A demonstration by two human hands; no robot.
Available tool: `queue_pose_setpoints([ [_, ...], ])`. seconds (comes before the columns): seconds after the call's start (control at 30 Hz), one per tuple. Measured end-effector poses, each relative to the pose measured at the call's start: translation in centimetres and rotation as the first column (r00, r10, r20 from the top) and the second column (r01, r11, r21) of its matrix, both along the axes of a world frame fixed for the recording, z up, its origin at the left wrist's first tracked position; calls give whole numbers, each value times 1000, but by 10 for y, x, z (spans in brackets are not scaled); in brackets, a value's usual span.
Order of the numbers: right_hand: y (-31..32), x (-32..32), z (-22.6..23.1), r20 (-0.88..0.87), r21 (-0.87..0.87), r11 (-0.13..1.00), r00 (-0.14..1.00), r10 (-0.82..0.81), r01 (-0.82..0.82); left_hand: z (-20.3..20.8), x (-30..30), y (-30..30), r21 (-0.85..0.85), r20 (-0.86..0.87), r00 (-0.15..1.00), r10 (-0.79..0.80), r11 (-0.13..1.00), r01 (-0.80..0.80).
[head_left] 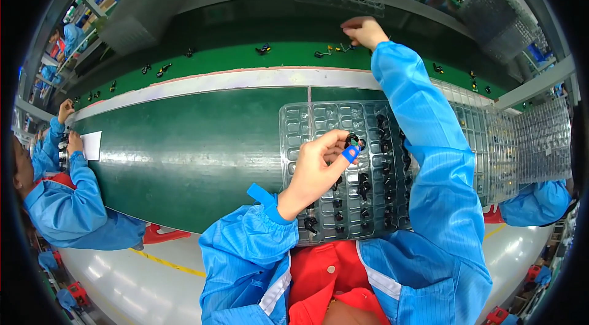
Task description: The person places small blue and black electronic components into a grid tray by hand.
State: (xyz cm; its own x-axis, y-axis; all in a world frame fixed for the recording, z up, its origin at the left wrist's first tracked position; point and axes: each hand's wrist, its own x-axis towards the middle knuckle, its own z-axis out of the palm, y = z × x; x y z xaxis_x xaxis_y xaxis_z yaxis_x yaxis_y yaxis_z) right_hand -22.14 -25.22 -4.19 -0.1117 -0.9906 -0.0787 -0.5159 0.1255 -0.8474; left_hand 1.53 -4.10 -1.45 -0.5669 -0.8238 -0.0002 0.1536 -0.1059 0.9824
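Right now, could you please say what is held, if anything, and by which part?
The left grip holds a small black part; which end is pinched is too small to tell. Whether the right grip holds anything cannot be told.

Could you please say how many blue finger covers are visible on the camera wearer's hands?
1: a blue finger cover on the thumb of the left hand. Others may be hidden on the right hand.

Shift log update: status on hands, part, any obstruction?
Left hand pinching small black part over clear tray. Right hand above green belt. Right sleeve hides some tray.
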Motion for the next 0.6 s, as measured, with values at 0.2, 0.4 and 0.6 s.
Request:
queue_pose_setpoints([
  [0.2, 18, 54, -15, -601, -66, 985, 795, 86, -157, -1, 1, 0, 25, 2, 1000, 23, 999, -23],
  [0.4, 26, 72, -24, -719, -297, 897, 695, 16, -328, -5, -3, 0, -29, 12, 1000, -2, 1000, 3],
  [0.6, 18, 47, -13, -484, -296, 898, 862, 153, -325, -8, -4, 0, -60, 30, 999, 44, 997, -42],
])
